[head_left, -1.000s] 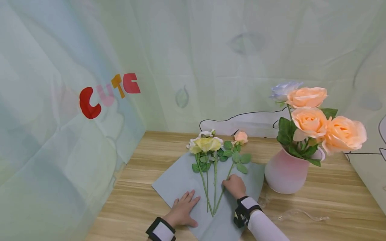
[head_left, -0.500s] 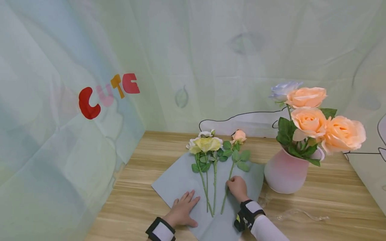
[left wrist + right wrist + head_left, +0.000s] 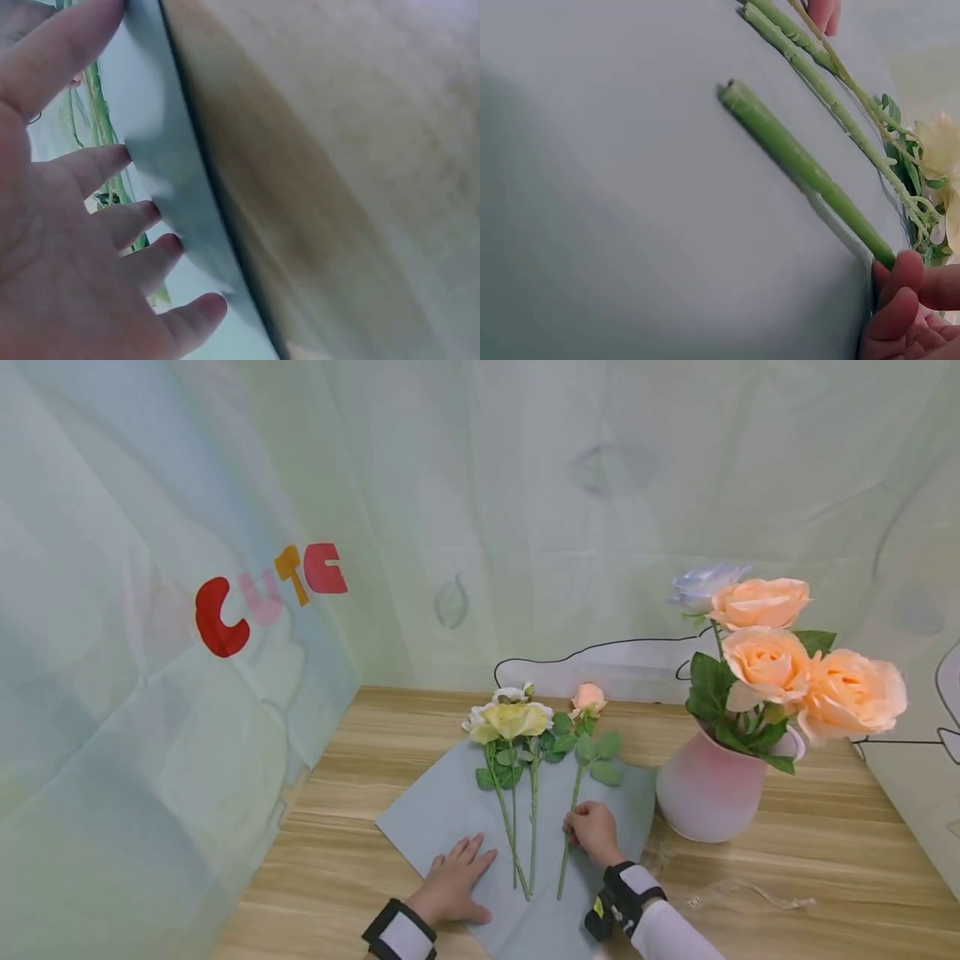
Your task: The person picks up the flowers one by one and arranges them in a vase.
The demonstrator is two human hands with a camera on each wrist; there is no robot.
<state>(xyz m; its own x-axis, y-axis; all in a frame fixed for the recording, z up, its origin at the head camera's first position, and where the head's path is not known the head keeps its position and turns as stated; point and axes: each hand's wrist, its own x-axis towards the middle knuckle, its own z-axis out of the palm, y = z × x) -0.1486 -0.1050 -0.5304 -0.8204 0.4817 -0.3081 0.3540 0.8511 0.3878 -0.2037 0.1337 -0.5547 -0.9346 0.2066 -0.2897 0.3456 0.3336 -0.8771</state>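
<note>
A grey-blue paper sheet (image 3: 442,810) lies on the wooden table (image 3: 337,860). My left hand (image 3: 457,881) rests flat on its near left part, fingers spread (image 3: 112,225). On the sheet lie a yellow rose (image 3: 512,720) and a white flower (image 3: 510,695), their stems (image 3: 832,97) side by side. My right hand (image 3: 592,828) pinches the stem (image 3: 802,165) of a small peach rosebud (image 3: 587,697), which lies to the right of the other two. The cut end of that stem (image 3: 561,885) points toward me.
A pink vase (image 3: 708,789) with several large peach roses (image 3: 772,660) and a pale blue one (image 3: 705,583) stands right of the sheet. A strip of clear plastic (image 3: 750,893) lies near the vase. A sheer curtain with the letters "CUTE" (image 3: 266,593) hangs behind and left.
My right hand has swung the peach rosebud's stem to the right, so its cut end now lies apart from the other two stems. The left hand stays put.
</note>
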